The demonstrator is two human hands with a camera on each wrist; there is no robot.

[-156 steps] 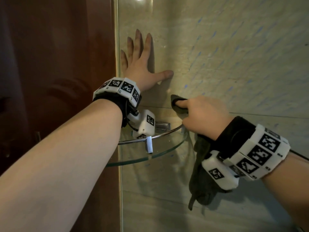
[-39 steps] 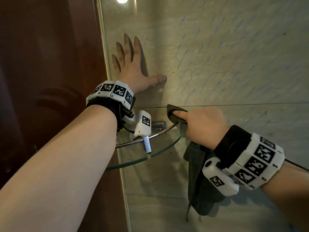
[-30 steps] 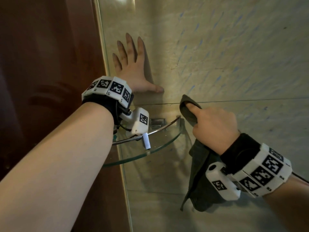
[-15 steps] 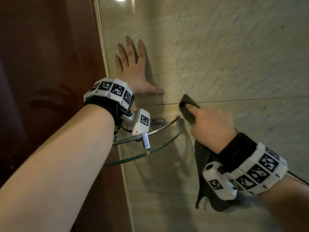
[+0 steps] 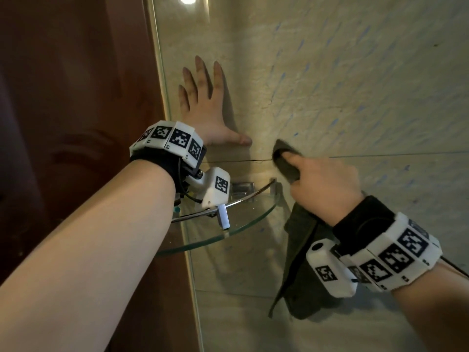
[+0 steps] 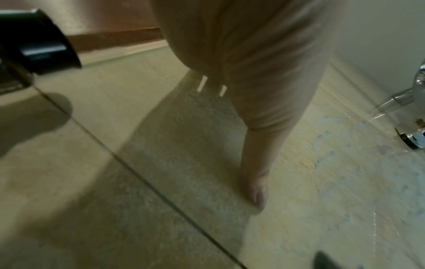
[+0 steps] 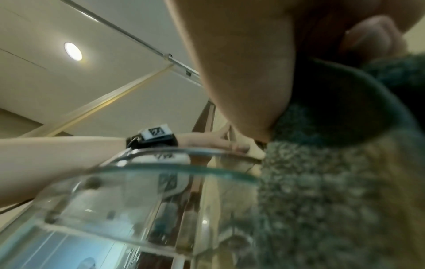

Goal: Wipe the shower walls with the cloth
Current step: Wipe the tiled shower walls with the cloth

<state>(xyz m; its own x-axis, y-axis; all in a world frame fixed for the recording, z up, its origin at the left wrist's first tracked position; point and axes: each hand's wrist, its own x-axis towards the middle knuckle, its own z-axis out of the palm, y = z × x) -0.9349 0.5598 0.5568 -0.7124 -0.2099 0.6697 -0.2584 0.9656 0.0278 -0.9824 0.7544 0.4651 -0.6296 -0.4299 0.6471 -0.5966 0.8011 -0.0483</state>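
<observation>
A dark grey-green cloth [image 5: 302, 270] hangs from my right hand [image 5: 322, 186], which grips it and presses a fold of it with the forefinger against the beige tiled shower wall [image 5: 355, 85], just above a grout line. In the right wrist view the fuzzy cloth [image 7: 333, 191] fills the right side under my curled fingers [image 7: 372, 36]. My left hand [image 5: 205, 107] lies flat on the wall with its fingers spread and straight, to the left of the cloth; its thumb [image 6: 255, 182] rests on the tile in the left wrist view.
A glass corner shelf [image 5: 228, 232] with a chrome rail sits just below and between my hands, fixed in the corner. A glass shower panel edge [image 5: 165, 97] runs down the left, with a brown wooden door [image 5: 76, 123] behind it. Chrome fittings [image 6: 411, 109] show at the right.
My right hand slid the cloth along the wall, first up and right from beside the shelf, then a little left towards my left thumb. The left hand stayed flat on the wall.
</observation>
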